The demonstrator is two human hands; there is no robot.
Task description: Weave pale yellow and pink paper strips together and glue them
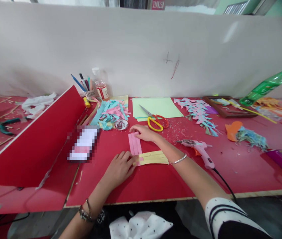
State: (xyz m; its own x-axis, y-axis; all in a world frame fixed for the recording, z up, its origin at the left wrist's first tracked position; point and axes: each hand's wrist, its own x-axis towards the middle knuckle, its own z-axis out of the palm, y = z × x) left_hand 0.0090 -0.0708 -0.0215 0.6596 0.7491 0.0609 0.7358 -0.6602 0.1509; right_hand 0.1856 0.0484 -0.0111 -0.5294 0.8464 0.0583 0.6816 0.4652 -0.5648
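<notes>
My left hand (pixel 121 167) lies on the red table (pixel 155 182) with its fingers pressed on the crossing of the pink paper strips (pixel 135 145) and the yellow paper strips (pixel 153 158). My right hand (pixel 144 132) rests palm down on the far end of the pink strips, fingers stretched flat. The yellow strips run to the right from under my left fingertips. The pink strips run away from me.
Yellow-and-red scissors (pixel 155 121) lie on a light green sheet (pixel 155 107). A pink glue gun (pixel 199 149) with its cord is at the right. Cut paper scraps (pixel 111 113), a pen cup (pixel 87 89), a red upright divider (pixel 38 139), a green bottle (pixel 265 87) and a tray (pixel 227 108) stand around.
</notes>
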